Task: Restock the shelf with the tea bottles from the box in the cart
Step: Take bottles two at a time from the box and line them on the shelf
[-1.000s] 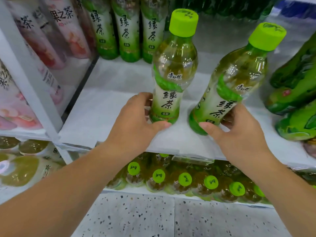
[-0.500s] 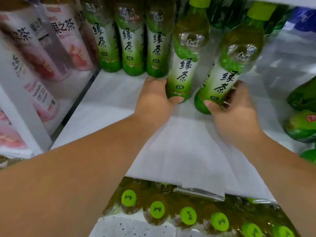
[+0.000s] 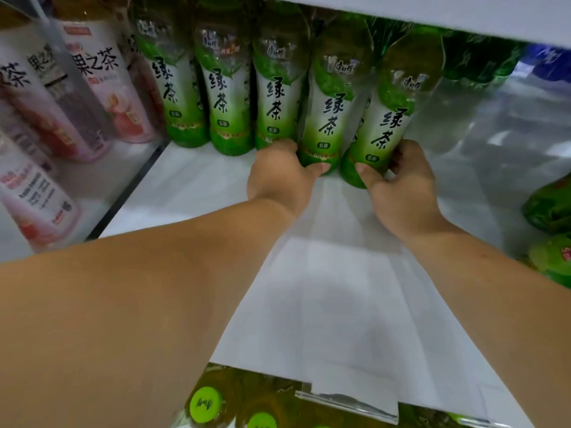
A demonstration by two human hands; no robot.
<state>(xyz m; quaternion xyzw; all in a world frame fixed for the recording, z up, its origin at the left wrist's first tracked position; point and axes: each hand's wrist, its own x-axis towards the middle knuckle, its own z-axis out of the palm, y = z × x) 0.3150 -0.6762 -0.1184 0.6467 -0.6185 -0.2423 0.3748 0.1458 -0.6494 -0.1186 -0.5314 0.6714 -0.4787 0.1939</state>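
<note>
Deep on the white shelf (image 3: pixel 324 288), my left hand (image 3: pixel 278 174) grips the base of a green tea bottle (image 3: pixel 332 112), which stands right beside a row of three like bottles (image 3: pixel 222 100) at the back. My right hand (image 3: pixel 398 183) grips the base of a second green tea bottle (image 3: pixel 389 125), tilted to the right and close against the first one. Both bottles' caps are hidden under the shelf above (image 3: pixel 432 13). The box and cart are out of view.
Pink fruit-tea bottles (image 3: pixel 92 88) fill the bay to the left behind a dark divider (image 3: pixel 136 183). Dark green bottles (image 3: pixel 482 57) stand at the back right and green packs (image 3: pixel 553 211) lie at the right edge. More green-capped bottles (image 3: pixel 207 403) sit on the shelf below.
Both hands have pushed their bottles from the shelf's front to the back, up against the standing row. My view has leaned in under the upper shelf.
</note>
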